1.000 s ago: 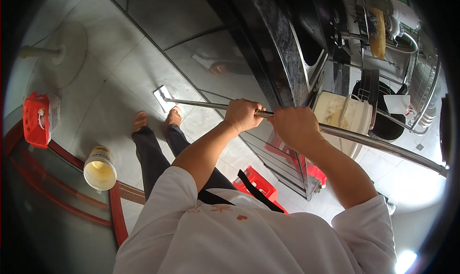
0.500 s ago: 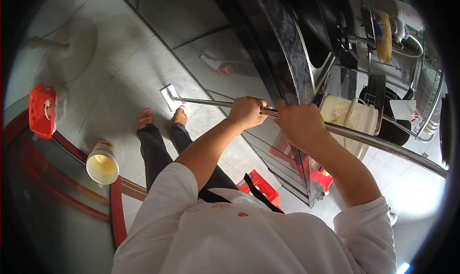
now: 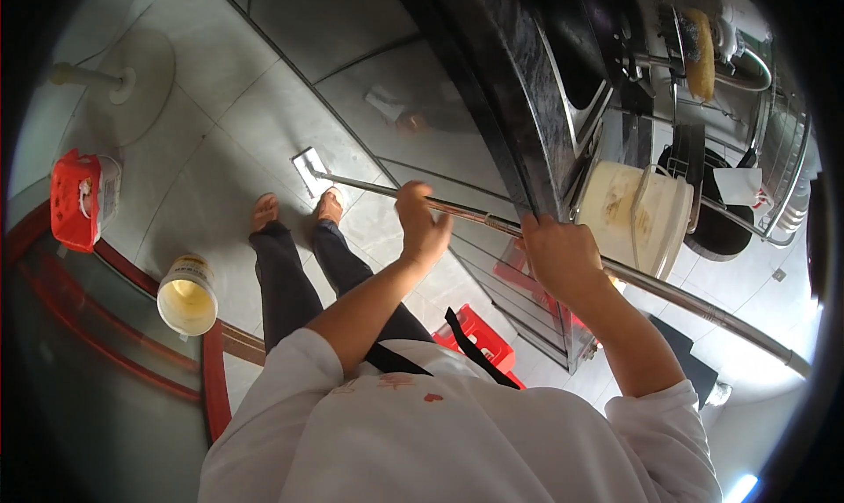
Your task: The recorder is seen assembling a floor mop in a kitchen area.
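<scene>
A flat mop's metal pole slants across the view, from beside me on the right down to the floor ahead. Its small rectangular head lies on the tiles just beyond my feet. My right hand is closed around the pole near the counter edge. Lower on the pole, my left hand touches it loosely, its thumb apart and its fingers unwrapped. The fingers of the left hand are slightly blurred.
A black counter with glossy cabinet fronts runs along the right. A white tub and wire dish rack are beyond it. Leftward stand an open bucket, a red basket and a round stand base. Another red basket is near my waist.
My left hand has loosened its closed grip and shifted slightly left and down. The right hand, still around the pole, has lowered a little. The mop head stays nearly in place.
</scene>
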`<state>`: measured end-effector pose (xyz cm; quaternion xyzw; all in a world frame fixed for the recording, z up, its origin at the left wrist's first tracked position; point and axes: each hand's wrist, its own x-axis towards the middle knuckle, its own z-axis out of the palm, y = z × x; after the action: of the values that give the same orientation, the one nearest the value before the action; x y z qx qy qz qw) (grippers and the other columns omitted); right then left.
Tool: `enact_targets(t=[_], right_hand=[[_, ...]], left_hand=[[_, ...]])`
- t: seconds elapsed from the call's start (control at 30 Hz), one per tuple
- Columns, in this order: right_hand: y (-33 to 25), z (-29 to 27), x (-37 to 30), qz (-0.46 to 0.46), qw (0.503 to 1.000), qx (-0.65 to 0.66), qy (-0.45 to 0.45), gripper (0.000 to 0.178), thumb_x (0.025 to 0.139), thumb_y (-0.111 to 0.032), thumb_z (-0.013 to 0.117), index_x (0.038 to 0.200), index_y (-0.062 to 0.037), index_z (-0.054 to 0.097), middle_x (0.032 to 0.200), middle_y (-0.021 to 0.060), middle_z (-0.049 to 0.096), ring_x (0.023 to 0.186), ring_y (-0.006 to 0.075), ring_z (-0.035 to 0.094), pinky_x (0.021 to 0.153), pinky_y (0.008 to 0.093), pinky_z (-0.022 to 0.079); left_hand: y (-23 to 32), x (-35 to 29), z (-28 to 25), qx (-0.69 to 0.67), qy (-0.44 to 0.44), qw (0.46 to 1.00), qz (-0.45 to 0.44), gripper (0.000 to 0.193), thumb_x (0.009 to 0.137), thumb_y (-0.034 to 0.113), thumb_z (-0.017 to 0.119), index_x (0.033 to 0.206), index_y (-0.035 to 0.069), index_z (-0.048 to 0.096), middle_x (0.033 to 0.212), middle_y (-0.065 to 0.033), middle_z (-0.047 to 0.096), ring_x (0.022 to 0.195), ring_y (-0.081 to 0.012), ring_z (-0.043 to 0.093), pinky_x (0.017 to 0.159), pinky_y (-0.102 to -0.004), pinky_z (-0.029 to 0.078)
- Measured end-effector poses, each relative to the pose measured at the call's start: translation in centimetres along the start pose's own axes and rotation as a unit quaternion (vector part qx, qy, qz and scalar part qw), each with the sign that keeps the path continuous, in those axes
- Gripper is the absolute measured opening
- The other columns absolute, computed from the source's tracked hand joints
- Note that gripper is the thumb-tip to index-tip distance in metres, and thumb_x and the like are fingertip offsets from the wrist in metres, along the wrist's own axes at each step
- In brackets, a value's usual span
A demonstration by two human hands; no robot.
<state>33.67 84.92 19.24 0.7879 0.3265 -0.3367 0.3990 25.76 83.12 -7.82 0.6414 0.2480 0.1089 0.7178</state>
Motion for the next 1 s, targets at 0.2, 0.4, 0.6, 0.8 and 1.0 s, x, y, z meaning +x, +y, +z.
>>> enact_targets(t=[0.2, 0.4, 0.6, 0.8, 1.0], right_hand=[[-2.6, 4.6, -4.0, 0.028, 0.999, 0.013, 0.025, 0.014, 0.078, -0.011, 0.058, 0.089, -0.0036, 0.053, 0.08, 0.0085, 0.061, 0.071, 0.0215, 0.066, 0.056, 0.0316, 0.052], [-5.8, 9.5, -9.0, 0.114, 0.986, 0.118, -0.014, 0.019, 0.084, -0.023, 0.059, 0.083, -0.0052, 0.053, 0.07, 0.0064, 0.06, 0.06, 0.02, 0.064, 0.051, 0.0324, 0.051], [-5.8, 13.9, -14.4, 0.185, 0.955, 0.231, 0.001, 0.029, 0.088, -0.03, 0.055, 0.077, -0.0038, 0.054, 0.064, 0.0097, 0.06, 0.053, 0.0247, 0.062, 0.047, 0.0363, 0.047], [-5.4, 18.2, -13.8, 0.186, 0.915, 0.348, -0.086, 0.033, 0.091, -0.032, 0.05, 0.083, -0.0002, 0.055, 0.067, 0.0137, 0.062, 0.059, 0.0306, 0.062, 0.059, 0.0444, 0.047], [-5.3, 21.3, -14.1, 0.173, 0.913, 0.355, -0.103, 0.032, 0.092, -0.032, 0.049, 0.085, -0.0013, 0.055, 0.07, 0.0129, 0.063, 0.064, 0.0299, 0.064, 0.059, 0.0425, 0.049]], left_hand=[[8.5, 2.3, -1.3, -0.423, 0.051, 0.579, -0.696, 0.031, 0.094, 0.019, 0.042, 0.122, 0.008, 0.034, 0.09, -0.0109, 0.041, 0.064, -0.0202, 0.047, 0.063, -0.0406, 0.048], [4.5, -4.1, 1.9, -0.366, 0.082, 0.565, -0.735, 0.016, 0.094, 0.023, 0.038, 0.094, 0.007, 0.041, 0.07, -0.0076, 0.039, 0.054, -0.0154, 0.037, 0.045, -0.0306, 0.037], [4.4, -8.1, 3.2, -0.379, 0.124, 0.565, -0.722, 0.022, 0.097, 0.024, 0.036, 0.077, 0.014, 0.035, 0.052, 0.0033, 0.022, 0.041, -0.0094, 0.021, 0.038, -0.0246, 0.023], [1.5, -11.6, 4.3, -0.45, 0.109, 0.531, -0.71, 0.048, 0.096, 0.045, 0.038, 0.059, 0.015, 0.03, 0.049, 0.0039, 0.02, 0.039, -0.0101, 0.019, 0.038, -0.0241, 0.021], [-0.5, -14.3, 4.9, -0.473, 0.075, 0.56, -0.676, 0.046, 0.095, 0.045, 0.039, 0.063, 0.013, 0.037, 0.053, 0.0014, 0.036, 0.045, -0.0127, 0.037, 0.049, -0.0275, 0.038]])
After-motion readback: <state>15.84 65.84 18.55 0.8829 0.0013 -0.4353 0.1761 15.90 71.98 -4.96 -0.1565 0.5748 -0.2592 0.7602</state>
